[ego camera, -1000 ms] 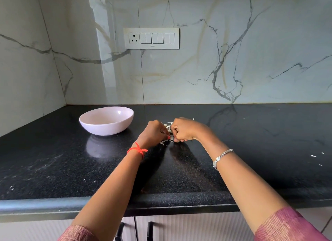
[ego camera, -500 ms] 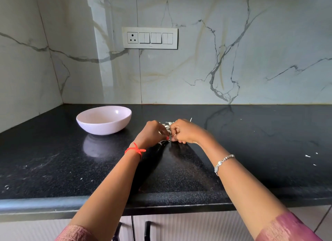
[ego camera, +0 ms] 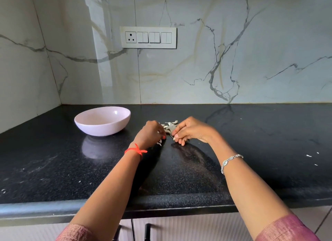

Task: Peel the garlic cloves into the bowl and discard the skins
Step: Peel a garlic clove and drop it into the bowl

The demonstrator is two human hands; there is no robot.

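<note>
Lying in a small pale heap on the black tabletop, the garlic skins sit between the two hands and a little right of the bowl, probably so that peeled cloves have only a short way to go. The right hand closes its grip on a scrap at the heap's near edge, thumb against fingertips, likely gathering skins to discard. The left hand bends its fingers down at the heap's left side. Whether its grip holds a clove is hidden, so I cannot tell. No clove shows plainly. Only that left hand lies between heap and bowl. White flecks lie well apart on the right, and a switch panel sits on the wall.
</note>
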